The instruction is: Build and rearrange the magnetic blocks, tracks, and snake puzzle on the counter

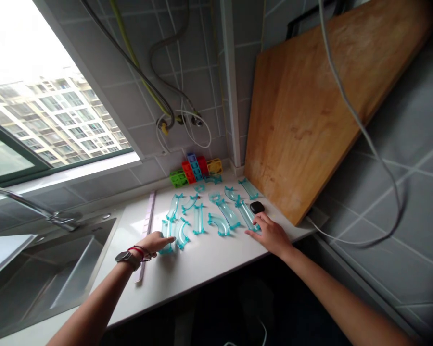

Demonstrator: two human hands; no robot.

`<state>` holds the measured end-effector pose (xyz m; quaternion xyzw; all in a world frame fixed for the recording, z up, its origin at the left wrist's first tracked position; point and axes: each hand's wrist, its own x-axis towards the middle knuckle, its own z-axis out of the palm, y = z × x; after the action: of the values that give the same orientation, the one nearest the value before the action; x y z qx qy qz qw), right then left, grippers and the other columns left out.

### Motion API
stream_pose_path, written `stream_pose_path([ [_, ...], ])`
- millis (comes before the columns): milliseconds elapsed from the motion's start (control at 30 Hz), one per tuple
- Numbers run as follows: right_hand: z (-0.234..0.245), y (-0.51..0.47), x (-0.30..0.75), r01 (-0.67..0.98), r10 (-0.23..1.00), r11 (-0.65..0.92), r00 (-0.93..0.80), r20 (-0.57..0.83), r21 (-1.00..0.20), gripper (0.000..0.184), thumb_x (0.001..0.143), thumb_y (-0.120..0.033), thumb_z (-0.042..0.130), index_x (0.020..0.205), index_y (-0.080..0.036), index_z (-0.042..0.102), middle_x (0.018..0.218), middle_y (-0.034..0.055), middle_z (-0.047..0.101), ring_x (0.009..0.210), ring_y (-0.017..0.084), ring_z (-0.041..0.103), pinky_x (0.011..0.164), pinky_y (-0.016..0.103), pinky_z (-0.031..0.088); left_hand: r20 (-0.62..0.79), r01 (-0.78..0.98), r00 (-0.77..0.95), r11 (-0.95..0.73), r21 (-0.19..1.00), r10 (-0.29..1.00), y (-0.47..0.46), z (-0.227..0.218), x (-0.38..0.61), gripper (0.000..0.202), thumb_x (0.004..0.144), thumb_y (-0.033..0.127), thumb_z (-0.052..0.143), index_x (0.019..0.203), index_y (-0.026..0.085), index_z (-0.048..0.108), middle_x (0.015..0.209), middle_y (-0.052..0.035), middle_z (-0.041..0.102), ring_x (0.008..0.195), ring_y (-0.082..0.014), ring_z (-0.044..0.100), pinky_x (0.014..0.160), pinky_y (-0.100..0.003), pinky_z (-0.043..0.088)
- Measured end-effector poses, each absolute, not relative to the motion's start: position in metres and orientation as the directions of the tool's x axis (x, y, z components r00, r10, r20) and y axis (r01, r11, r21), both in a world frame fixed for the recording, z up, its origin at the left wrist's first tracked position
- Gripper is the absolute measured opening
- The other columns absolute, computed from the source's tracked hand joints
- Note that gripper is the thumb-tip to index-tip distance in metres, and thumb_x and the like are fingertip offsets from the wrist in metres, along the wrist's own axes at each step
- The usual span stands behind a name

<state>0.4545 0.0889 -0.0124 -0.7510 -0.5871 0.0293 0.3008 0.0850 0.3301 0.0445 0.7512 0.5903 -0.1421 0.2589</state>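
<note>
Several clear teal toy track pieces, some straight and some curved, lie spread over the white countertop (pixel 202 254). My left hand (pixel 154 243) is closed around the middle of a straight track piece (pixel 168 227) at the near left, its thumb across it; the other fingers are partly hidden. Beside that hand is a curved track piece (pixel 182 234). My right hand (pixel 270 235) is at the near end of another straight track piece (pixel 246 214), thumb and fingers apart around its end. Just beyond the right fingers sits a small black rounded case (pixel 257 207).
Green, red, blue and yellow plastic blocks (pixel 195 168) stand against the tiled wall. A pale strip (pixel 147 226) lies left of the pieces, near the sink (pixel 104 240) and faucet (pixel 57 221). A large wooden board (pixel 310 105) leans at the right, with a white cable (pixel 361 125) before it.
</note>
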Motion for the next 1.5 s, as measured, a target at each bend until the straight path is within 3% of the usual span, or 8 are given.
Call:
stream_pose_path([
  [167, -0.019, 0.088, 0.462, 0.729, 0.808, -0.055, 0.434, 0.399, -0.682, 0.036, 0.098, -0.055, 0.051, 0.105, -0.022, 0.063, 0.113, 0.0089, 0.066, 0.074, 0.019, 0.064, 0.075, 0.032, 0.05, -0.503, 0.965, 0.261, -0.203, 0.168, 0.824, 0.338, 0.055, 0.09, 0.068, 0.067, 0.087, 0.057, 0.07, 0.019, 0.051, 0.059, -0.0035, 0.059, 0.043, -0.0169, 0.054, 0.041, -0.027, 0.038],
  [300, -0.019, 0.087, 0.465, 0.654, 0.765, -0.025, 0.5, 0.407, -0.756, 0.036, 0.101, -0.052, 0.045, 0.089, -0.023, 0.062, 0.091, 0.0057, 0.066, 0.065, 0.017, 0.058, 0.07, 0.031, 0.048, -0.398, 0.947, 0.319, -0.306, 0.097, 0.86, 0.36, 0.086, 0.096, 0.062, 0.08, 0.078, 0.05, 0.071, 0.017, 0.058, 0.059, -0.0075, 0.065, 0.048, -0.0201, 0.062, 0.049, -0.029, 0.045],
  [433, -0.022, 0.088, 0.465, 0.641, 0.788, -0.048, 0.496, 0.366, -0.766, 0.039, 0.1, -0.053, 0.047, 0.077, -0.024, 0.058, 0.071, 0.0022, 0.062, 0.065, 0.019, 0.057, 0.066, 0.031, 0.043, -0.26, 0.913, 0.401, -0.405, 0.037, 0.879, 0.396, 0.109, 0.131, 0.049, 0.085, 0.066, 0.054, 0.094, 0.019, 0.067, 0.074, -0.0067, 0.074, 0.062, -0.0213, 0.07, 0.063, -0.03, 0.051],
  [533, -0.025, 0.088, 0.466, 0.627, 0.825, -0.069, 0.474, 0.309, -0.776, 0.039, 0.1, -0.053, 0.048, 0.076, -0.025, 0.056, 0.065, -0.0001, 0.06, 0.06, 0.018, 0.056, 0.063, 0.03, 0.04, -0.146, 0.895, 0.436, -0.445, -0.031, 0.888, 0.43, 0.113, 0.169, 0.046, 0.081, 0.063, 0.064, 0.101, 0.021, 0.069, 0.096, -0.0115, 0.077, 0.089, -0.0288, 0.073, 0.075, -0.034, 0.053],
  [700, -0.026, 0.09, 0.466, 0.68, 0.821, -0.104, 0.471, 0.323, -0.726, 0.043, 0.102, -0.052, 0.044, 0.068, -0.025, 0.047, 0.059, -0.0015, 0.056, 0.058, 0.018, 0.058, 0.062, 0.03, 0.037, 0.008, 0.88, 0.47, -0.468, -0.077, 0.883, 0.491, 0.11, 0.222, 0.058, 0.082, 0.052, 0.07, 0.126, 0.016, 0.06, 0.122, -0.0195, 0.069, 0.112, -0.0337, 0.067, 0.089, -0.042, 0.052],
  [900, -0.03, 0.093, 0.457, 0.822, 0.822, -0.185, 0.43, 0.374, -0.538, 0.041, 0.102, -0.048, 0.046, 0.068, -0.026, 0.048, 0.061, 0.0009, 0.06, 0.056, 0.02, 0.059, 0.058, 0.032, 0.031, 0.145, 0.83, 0.551, -0.558, 0.01, 0.822, 0.539, 0.107, 0.269, 0.088, 0.079, 0.048, 0.077, 0.15, 0.016, 0.037, 0.144, -0.0219, 0.053, 0.126, -0.0331, 0.059, 0.099, -0.036, 0.047],
  [1133, -0.031, 0.093, 0.454, 0.842, 0.822, -0.192, 0.419, 0.387, -0.504, 0.035, 0.102, -0.042, 0.046, 0.071, -0.026, 0.05, 0.064, 0.0019, 0.063, 0.057, 0.02, 0.061, 0.058, 0.031, 0.03, 0.2, 0.778, 0.599, -0.622, 0.084, 0.776, 0.571, 0.107, 0.312, 0.098, 0.073, 0.039, 0.084, 0.154, 0.018, 0.034, 0.147, -0.0193, 0.049, 0.13, -0.0341, 0.054, 0.104, -0.039, 0.044],
  [1500, -0.029, 0.092, 0.453, 0.852, 0.823, -0.209, 0.418, 0.384, -0.48, 0.039, 0.104, -0.047, 0.043, 0.072, -0.026, 0.049, 0.065, 0.0016, 0.063, 0.058, 0.02, 0.061, 0.058, 0.032, 0.031, 0.181, 0.816, 0.544, -0.567, 0.115, 0.819, 0.586, 0.115, 0.319, 0.041, 0.098, 0.038, 0.062, 0.133, 0.017, 0.058, 0.132, -0.0114, 0.061, 0.113, -0.0258, 0.064, 0.096, -0.048, 0.054],
])
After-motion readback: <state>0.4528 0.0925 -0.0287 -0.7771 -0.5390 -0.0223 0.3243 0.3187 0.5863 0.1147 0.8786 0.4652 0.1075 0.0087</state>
